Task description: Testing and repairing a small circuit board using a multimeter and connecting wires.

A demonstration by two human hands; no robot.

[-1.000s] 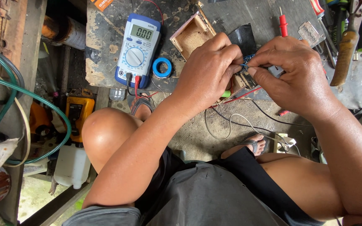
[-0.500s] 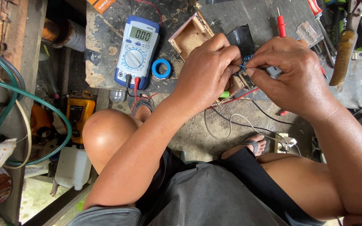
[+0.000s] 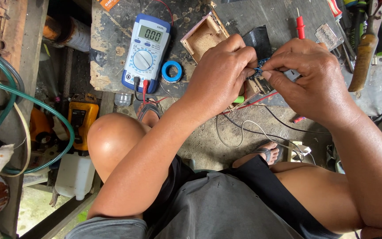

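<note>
We're sitting at a beat-up dark counter (image 3: 284,17), knees up under its edge, so biggest stuff first. Off to the left there's a green hose (image 3: 45,110) looping past a white plastic jug (image 3: 74,175) down on the floor. On the counter sits a blue and white meter (image 3: 146,52) with its red and black leads plugged in at the bottom, and just right of it a small open wooden box (image 3: 202,37). A wooden-handled tool (image 3: 364,53) lies over at the right edge.

Our hands meet in the middle over the counter's front edge. The left hand (image 3: 219,73) and right hand (image 3: 312,79) are both pinched shut on a tiny blue circuit board (image 3: 258,68), fingertips nearly touching each other, so most of the board is hidden. Thin wires (image 3: 248,128) hang down from under them.

Small bits: a blue tape roll (image 3: 172,71) beside the meter and a red probe (image 3: 300,26) lying behind the right hand.
</note>
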